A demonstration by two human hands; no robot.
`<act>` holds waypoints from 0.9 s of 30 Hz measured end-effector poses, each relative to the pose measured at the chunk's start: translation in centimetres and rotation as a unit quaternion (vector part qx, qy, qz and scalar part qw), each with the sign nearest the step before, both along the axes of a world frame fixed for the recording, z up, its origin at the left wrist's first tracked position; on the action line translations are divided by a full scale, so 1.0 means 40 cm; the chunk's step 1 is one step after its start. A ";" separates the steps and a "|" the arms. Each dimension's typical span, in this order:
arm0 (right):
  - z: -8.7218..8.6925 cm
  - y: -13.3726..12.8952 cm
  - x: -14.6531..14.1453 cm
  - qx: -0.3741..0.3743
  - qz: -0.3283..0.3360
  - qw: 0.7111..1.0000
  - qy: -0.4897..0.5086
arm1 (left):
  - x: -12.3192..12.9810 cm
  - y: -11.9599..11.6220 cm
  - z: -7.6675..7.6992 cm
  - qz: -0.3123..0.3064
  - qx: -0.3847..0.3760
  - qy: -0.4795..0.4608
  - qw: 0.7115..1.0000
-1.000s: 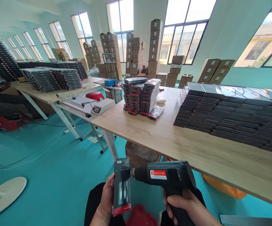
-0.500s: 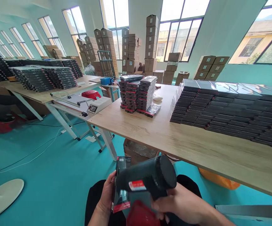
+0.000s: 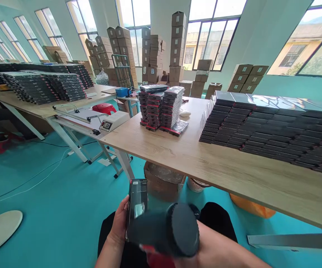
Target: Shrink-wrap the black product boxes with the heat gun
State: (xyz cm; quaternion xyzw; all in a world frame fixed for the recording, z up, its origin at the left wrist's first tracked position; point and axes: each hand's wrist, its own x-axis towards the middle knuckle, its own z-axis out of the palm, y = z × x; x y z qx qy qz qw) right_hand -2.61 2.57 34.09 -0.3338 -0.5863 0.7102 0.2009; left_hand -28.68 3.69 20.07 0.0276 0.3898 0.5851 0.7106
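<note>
My left hand (image 3: 118,219) grips a flat black box (image 3: 137,195) by its left side, tilted up over my lap. A barcode label shows at its top, and its lower part is hidden. In front of it, a dark heat gun (image 3: 161,229) points left, its round rear cap facing me, slightly blurred. My right hand (image 3: 198,247) holds the heat gun from behind; the grip and most fingers are covered by its body. Something red (image 3: 161,259) shows in my lap beneath the heat gun.
Ahead stands a wooden table (image 3: 161,149) with stacks of wrapped black boxes (image 3: 161,108) and a long black pile (image 3: 261,126) at right. Under it are an open carton (image 3: 163,182) and a basket (image 3: 196,185). A sealing machine (image 3: 113,121) stands left.
The heat gun has moved down and slightly left, uncovering more of the box's upper part. The box has shifted a little up and left. My view has turned slightly.
</note>
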 end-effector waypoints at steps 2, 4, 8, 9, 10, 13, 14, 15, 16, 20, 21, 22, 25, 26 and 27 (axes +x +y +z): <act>-0.028 -0.003 0.007 -0.023 -0.052 0.998 -0.025 | -0.007 0.006 -0.002 0.010 0.004 0.001 1.000; -0.061 -0.001 0.022 -0.062 -0.070 0.995 -0.036 | -0.019 0.016 -0.009 0.057 -0.001 0.000 0.998; -0.106 -0.011 0.046 -0.121 -0.077 0.989 -0.032 | -0.052 0.042 -0.037 0.226 -0.028 0.015 0.974; -0.110 -0.018 0.045 -0.128 -0.088 0.988 -0.029 | -0.057 0.047 -0.044 0.252 -0.033 0.019 0.967; -0.113 -0.025 0.039 -0.133 -0.094 0.986 -0.025 | -0.059 0.050 -0.052 0.264 -0.035 0.022 0.964; -0.115 -0.042 0.007 -0.151 -0.077 0.985 -0.013 | -0.053 0.055 -0.066 0.229 -0.042 0.021 0.972; -0.114 -0.044 -0.004 -0.150 -0.076 0.986 -0.007 | -0.049 0.055 -0.067 0.217 -0.042 0.018 0.975; -0.113 -0.043 -0.014 -0.144 -0.091 0.985 0.000 | -0.046 0.056 -0.068 0.213 -0.042 0.014 0.976; -0.111 -0.040 -0.020 -0.134 -0.119 0.984 0.010 | -0.044 0.056 -0.067 0.218 -0.041 0.011 0.975; -0.097 -0.023 -0.017 -0.117 -0.151 0.981 0.018 | -0.046 0.057 -0.068 0.253 -0.046 0.016 0.966; -0.093 -0.021 -0.013 -0.121 -0.123 0.985 0.008 | -0.047 0.058 -0.070 0.255 -0.045 0.017 0.966; -0.090 -0.021 -0.009 -0.120 -0.098 0.988 -0.001 | -0.049 0.058 -0.072 0.260 -0.042 0.015 0.965; -0.088 -0.023 -0.009 -0.105 -0.117 0.987 -0.024 | -0.049 0.060 -0.079 0.286 -0.029 0.012 0.958; -0.089 -0.024 -0.012 -0.101 -0.131 0.986 -0.026 | -0.048 0.061 -0.081 0.293 -0.029 0.015 0.955; -0.090 -0.024 -0.016 -0.104 -0.133 0.985 -0.027 | -0.047 0.062 -0.083 0.296 -0.031 0.019 0.954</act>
